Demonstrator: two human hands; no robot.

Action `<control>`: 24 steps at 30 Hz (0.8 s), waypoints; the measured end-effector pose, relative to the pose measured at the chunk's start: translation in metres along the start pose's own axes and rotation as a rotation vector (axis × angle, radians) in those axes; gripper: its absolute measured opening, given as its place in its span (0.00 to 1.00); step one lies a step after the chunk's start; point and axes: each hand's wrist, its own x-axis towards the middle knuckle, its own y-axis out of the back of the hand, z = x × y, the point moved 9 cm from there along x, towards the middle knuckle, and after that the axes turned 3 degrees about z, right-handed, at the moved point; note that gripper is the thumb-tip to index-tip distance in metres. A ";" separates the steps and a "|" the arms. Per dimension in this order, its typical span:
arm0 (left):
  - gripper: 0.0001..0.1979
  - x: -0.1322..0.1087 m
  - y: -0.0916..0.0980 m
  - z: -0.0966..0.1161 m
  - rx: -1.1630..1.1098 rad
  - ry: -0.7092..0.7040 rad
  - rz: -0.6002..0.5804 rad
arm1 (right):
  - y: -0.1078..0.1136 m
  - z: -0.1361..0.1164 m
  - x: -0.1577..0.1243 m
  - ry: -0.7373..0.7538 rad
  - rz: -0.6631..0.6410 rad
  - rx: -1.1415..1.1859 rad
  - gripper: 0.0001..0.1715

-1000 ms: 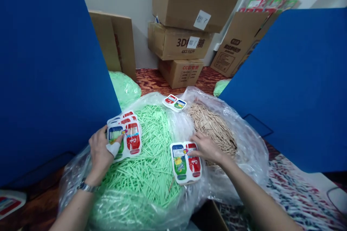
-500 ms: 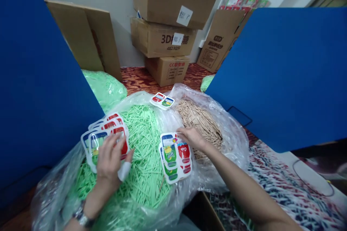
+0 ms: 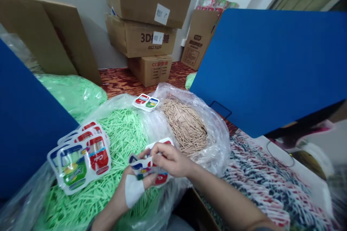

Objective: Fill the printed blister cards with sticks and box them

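My left hand (image 3: 120, 191), with a white wrap at the base of its thumb, is closed around a printed twin-pouch packet (image 3: 143, 166) with blue and red patches. Fingers of my right hand (image 3: 175, 160) pinch the same packet's edge, hiding part of it. Just behind lies another packet (image 3: 166, 141), mostly covered by my hands. Below and around them spread thin green sticks (image 3: 123, 130) in a clear plastic bag. To the left, several overlapping Sprite and Cola packets (image 3: 78, 164) rest on the green sticks. One more red-and-green packet (image 3: 146, 102) lies on the plastic farther back.
Brown sticks (image 3: 187, 128) fill a second clear bag on the right. Blue panels (image 3: 260, 68) stand at both sides. Stacked cardboard boxes (image 3: 148, 38) are against the wall. Another bag of green sticks (image 3: 73, 92) sits at back left. A patterned rug (image 3: 252, 180) lies at right.
My left hand has moved right, away from the left packet pile, and now grips a packet together with my right hand. The view has turned, shifting the scene leftward.
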 end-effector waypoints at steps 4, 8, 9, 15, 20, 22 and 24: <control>0.12 -0.003 0.013 -0.004 0.096 0.068 0.078 | 0.012 0.008 0.000 0.070 0.149 -0.145 0.24; 0.10 -0.001 0.008 -0.004 0.181 0.056 0.042 | 0.016 -0.009 -0.007 0.246 0.248 -0.442 0.21; 0.10 0.000 0.006 -0.003 0.189 0.053 0.039 | 0.015 -0.011 -0.009 0.268 0.235 -0.472 0.20; 0.13 0.001 0.016 -0.006 0.122 0.102 0.204 | 0.049 0.024 -0.013 0.148 0.076 -0.345 0.20; 0.14 -0.002 0.025 -0.022 0.084 0.161 0.242 | 0.182 0.102 -0.014 -0.456 0.459 -0.957 0.20; 0.14 -0.001 0.024 -0.025 0.070 0.157 0.223 | 0.209 0.119 -0.003 -0.548 0.460 -1.026 0.18; 0.15 0.001 0.021 -0.027 0.083 0.156 0.183 | 0.222 0.131 0.011 -0.626 0.440 -1.070 0.18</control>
